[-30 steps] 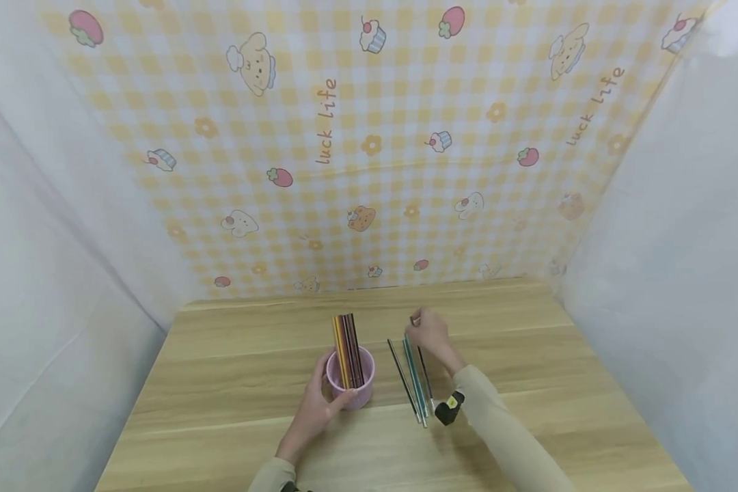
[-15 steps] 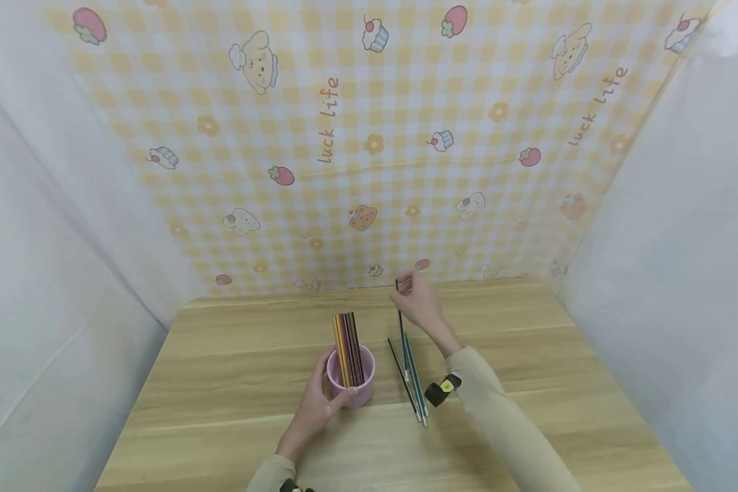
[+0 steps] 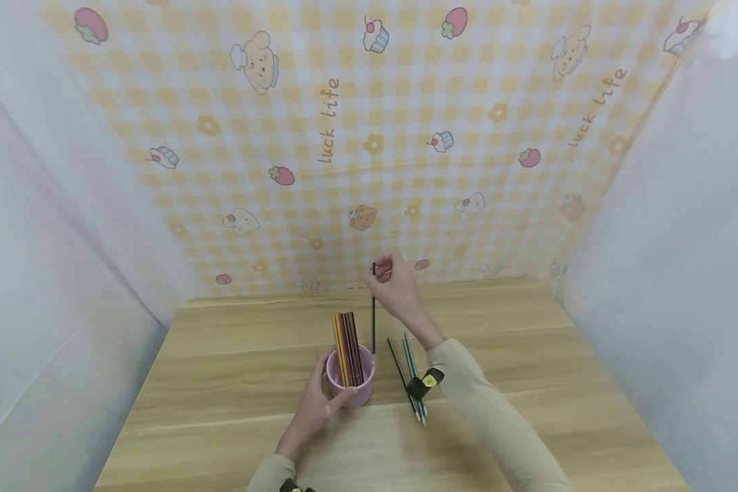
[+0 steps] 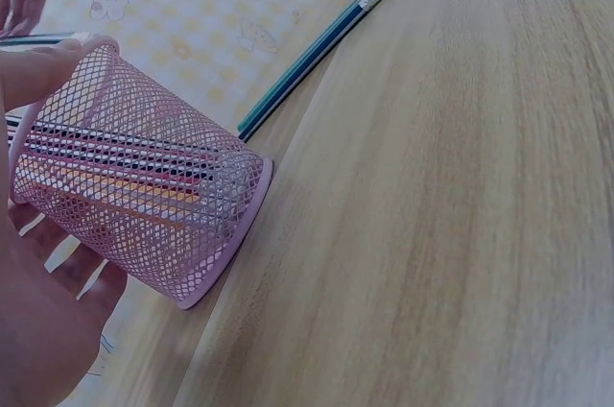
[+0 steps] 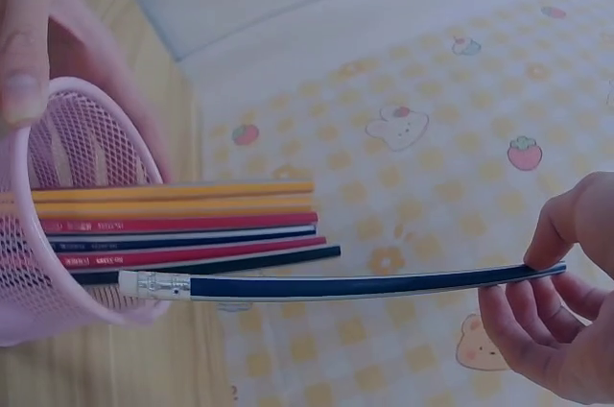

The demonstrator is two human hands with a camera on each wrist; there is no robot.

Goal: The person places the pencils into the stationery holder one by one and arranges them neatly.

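Observation:
My left hand (image 3: 320, 400) holds a pink mesh pencil cup (image 3: 358, 398), its thumb at the near rim and fingers round the side. Inside the cup, yellow, red and dark pencils (image 5: 240, 222) lean with their upper ends sticking out. My right hand (image 3: 396, 290) pinches a dark blue pencil (image 5: 336, 289) near its unerased end. That pencil hangs upright, white eraser down, at the cup's right rim; in the right wrist view the eraser overlaps the cup's mouth. Whether it touches the rim I cannot tell.
Several loose pencils, teal and dark (image 3: 401, 372), lie on the wooden table (image 3: 234, 383) right of the cup, partly below the right forearm. A yellow checked cloth (image 3: 369, 178) hangs behind the table, with white sheets (image 3: 670, 239) at both sides.
My right hand has lifted the dark blue pencil off the table, raised it upright and carried it left to the cup. The left hand and cup stay in place.

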